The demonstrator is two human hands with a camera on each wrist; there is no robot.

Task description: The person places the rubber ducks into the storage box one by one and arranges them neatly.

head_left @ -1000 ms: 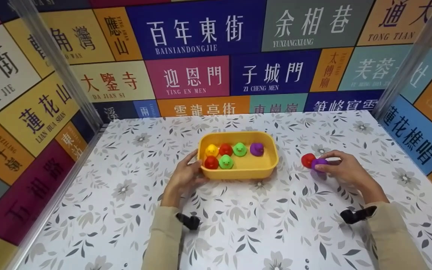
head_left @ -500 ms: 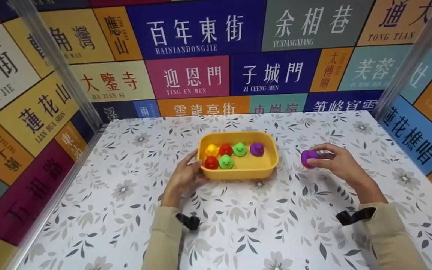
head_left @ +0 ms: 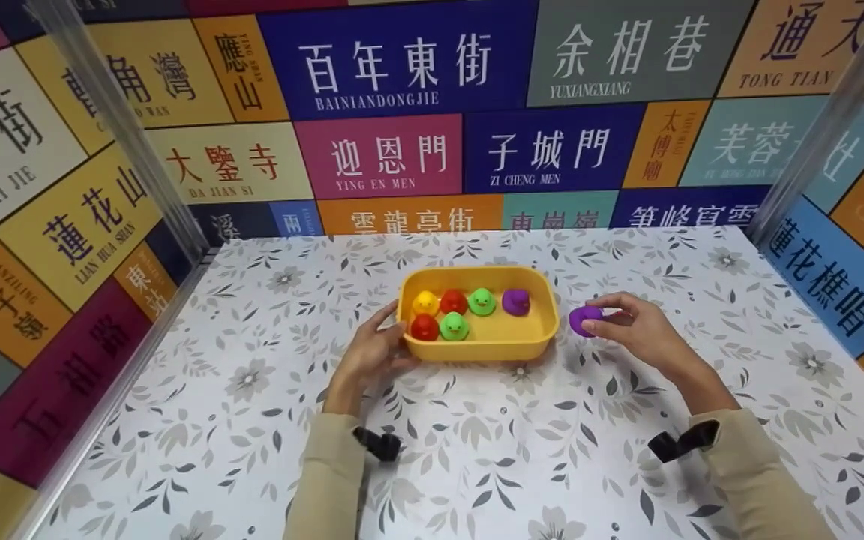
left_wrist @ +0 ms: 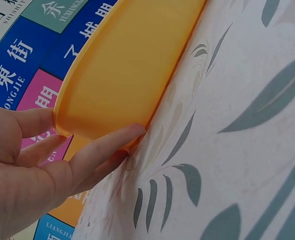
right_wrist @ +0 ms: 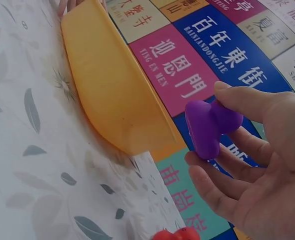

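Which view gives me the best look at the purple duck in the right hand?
The right wrist view: the purple duck fills the frame close up, pinched between the right hand's thumb and fingers. The head view shows it small and partly covered, beside the yellow tray. The left wrist view does not show it.

- The tray sits mid-table, with 6 ducks inside, all in its left and rear part.
- Left hand rests against the tray's left end.
- Right hand is just right of the tray, holding a duck above the table.
- Sign-covered walls stand behind and to both sides.
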